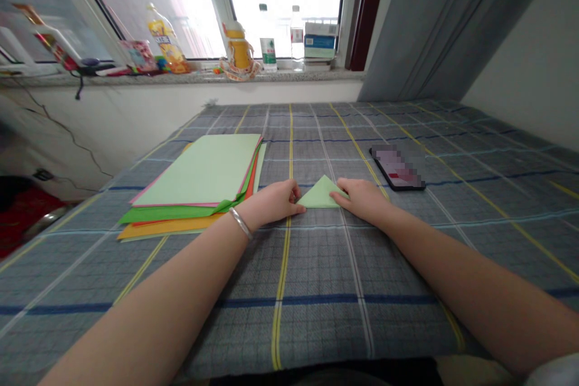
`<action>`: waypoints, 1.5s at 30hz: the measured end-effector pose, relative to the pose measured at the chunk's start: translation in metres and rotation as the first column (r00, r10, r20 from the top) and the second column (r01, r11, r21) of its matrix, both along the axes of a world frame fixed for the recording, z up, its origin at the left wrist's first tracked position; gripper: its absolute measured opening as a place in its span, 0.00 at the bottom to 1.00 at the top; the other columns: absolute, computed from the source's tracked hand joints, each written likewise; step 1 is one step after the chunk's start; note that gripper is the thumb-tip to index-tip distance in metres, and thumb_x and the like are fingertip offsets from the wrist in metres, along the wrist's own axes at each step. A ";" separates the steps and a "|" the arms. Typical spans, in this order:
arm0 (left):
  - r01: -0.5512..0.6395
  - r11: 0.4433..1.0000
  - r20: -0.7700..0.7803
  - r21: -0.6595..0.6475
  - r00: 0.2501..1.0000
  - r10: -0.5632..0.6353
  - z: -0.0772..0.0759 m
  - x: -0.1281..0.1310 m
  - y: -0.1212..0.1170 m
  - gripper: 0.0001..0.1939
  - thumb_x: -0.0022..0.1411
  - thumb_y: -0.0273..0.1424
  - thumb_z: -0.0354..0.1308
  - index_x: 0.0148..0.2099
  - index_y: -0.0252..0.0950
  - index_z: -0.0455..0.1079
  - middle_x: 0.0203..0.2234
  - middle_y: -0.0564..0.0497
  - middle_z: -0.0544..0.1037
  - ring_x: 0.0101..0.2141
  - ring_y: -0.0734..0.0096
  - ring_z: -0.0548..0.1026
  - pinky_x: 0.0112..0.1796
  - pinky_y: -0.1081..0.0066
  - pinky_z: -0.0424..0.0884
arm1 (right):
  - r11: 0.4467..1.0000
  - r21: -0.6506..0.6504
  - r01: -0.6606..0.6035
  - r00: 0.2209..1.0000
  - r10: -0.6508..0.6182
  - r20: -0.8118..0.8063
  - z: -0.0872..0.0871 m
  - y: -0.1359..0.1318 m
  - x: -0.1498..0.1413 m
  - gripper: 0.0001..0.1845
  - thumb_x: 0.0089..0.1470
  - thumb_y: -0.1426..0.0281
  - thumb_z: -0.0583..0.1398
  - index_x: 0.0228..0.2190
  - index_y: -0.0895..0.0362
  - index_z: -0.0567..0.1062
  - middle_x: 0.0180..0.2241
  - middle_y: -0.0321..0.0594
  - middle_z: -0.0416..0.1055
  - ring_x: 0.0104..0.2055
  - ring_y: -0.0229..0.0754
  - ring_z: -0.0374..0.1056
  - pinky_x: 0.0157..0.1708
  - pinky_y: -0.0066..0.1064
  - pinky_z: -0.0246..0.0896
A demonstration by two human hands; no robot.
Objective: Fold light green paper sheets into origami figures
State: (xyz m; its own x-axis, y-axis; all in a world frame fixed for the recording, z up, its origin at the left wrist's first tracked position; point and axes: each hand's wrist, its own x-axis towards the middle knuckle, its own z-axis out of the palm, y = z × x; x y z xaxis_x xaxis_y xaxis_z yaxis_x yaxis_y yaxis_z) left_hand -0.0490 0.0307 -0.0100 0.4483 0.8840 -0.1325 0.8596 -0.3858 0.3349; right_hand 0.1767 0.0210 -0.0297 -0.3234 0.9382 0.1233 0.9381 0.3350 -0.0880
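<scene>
A small pale green sheet of paper (322,194), folded into a triangle with its tip pointing away from me, lies on the plaid cloth. My left hand (283,200) pinches its left corner between thumb and fingers. On the other side, my right hand (357,196) grips the right corner, thumb near the lower edge and fingers over the slanting edge. A silver bangle (240,223) circles my left wrist. Just left of that hand sits a stack of coloured paper (199,172), pale green on top, with pink, green, red and orange edges showing.
A phone (398,167) lies to the right on the plaid cloth (316,271). Along the windowsill (181,77) stand an orange drink bottle (166,39), a yellow water bottle (239,48), clear bottles and boxes (320,42). A grey curtain (420,24) hangs at the right.
</scene>
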 end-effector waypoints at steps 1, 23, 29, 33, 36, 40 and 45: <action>-0.005 1.000 -0.014 0.010 1.000 0.005 0.000 0.000 -0.001 0.16 0.53 0.40 0.60 0.40 0.36 0.66 0.32 0.50 0.76 0.30 0.69 0.72 0.28 0.73 0.61 | 1.000 0.005 -0.011 1.000 0.011 -0.010 0.001 -0.001 0.001 0.15 0.59 0.58 0.51 0.30 0.55 0.70 0.28 0.39 0.73 0.28 0.40 0.64 0.25 0.31 0.41; 0.162 0.980 -0.322 0.119 0.940 -0.116 0.005 0.004 -0.003 0.14 0.65 0.34 0.47 0.39 0.31 0.71 0.35 0.41 0.78 0.37 0.61 0.76 0.37 0.68 0.68 | 0.999 -0.039 -0.003 0.999 0.005 0.036 0.002 -0.001 0.001 0.17 0.61 0.57 0.49 0.34 0.54 0.71 0.33 0.41 0.75 0.32 0.42 0.68 0.26 0.31 0.44; 0.162 0.979 -0.273 0.120 0.954 -0.125 0.004 -0.001 -0.001 0.15 0.64 0.37 0.48 0.37 0.33 0.72 0.33 0.43 0.78 0.35 0.63 0.75 0.36 0.69 0.67 | 0.999 -0.038 0.027 0.998 -0.025 0.055 0.001 -0.001 -0.001 0.18 0.60 0.56 0.49 0.34 0.54 0.72 0.34 0.42 0.76 0.33 0.43 0.68 0.25 0.31 0.43; 0.182 0.976 -0.273 0.122 0.951 -0.143 0.003 -0.005 -0.001 0.15 0.65 0.35 0.47 0.38 0.32 0.72 0.35 0.43 0.78 0.37 0.63 0.75 0.38 0.69 0.67 | 0.999 -0.031 0.031 0.999 -0.030 0.043 0.002 -0.002 0.000 0.18 0.60 0.56 0.49 0.33 0.54 0.71 0.33 0.41 0.75 0.32 0.43 0.68 0.25 0.31 0.43; 0.246 0.966 -0.256 0.074 0.941 -0.220 0.006 -0.007 -0.001 0.15 0.65 0.34 0.46 0.39 0.32 0.72 0.36 0.43 0.78 0.37 0.63 0.75 0.38 0.69 0.66 | 0.999 -0.042 0.024 1.000 -0.023 0.015 0.003 -0.002 0.002 0.18 0.60 0.56 0.49 0.33 0.54 0.71 0.33 0.40 0.75 0.32 0.42 0.68 0.26 0.30 0.44; 0.271 0.962 -0.220 0.012 0.940 -0.262 0.008 -0.009 0.001 0.14 0.64 0.35 0.47 0.38 0.35 0.72 0.33 0.46 0.78 0.33 0.65 0.74 0.34 0.70 0.65 | 0.998 -0.056 0.031 0.999 -0.030 0.017 0.002 -0.001 0.002 0.18 0.60 0.56 0.49 0.35 0.53 0.72 0.34 0.41 0.76 0.33 0.42 0.68 0.26 0.30 0.45; 0.257 0.966 -0.202 -0.016 0.946 -0.255 0.009 -0.009 0.002 0.10 0.61 0.33 0.49 0.35 0.36 0.71 0.29 0.48 0.77 0.28 0.68 0.72 0.30 0.72 0.63 | 0.998 -0.055 0.035 0.999 -0.033 0.042 0.001 -0.001 0.001 0.18 0.60 0.56 0.49 0.36 0.53 0.72 0.34 0.41 0.76 0.32 0.43 0.68 0.26 0.31 0.45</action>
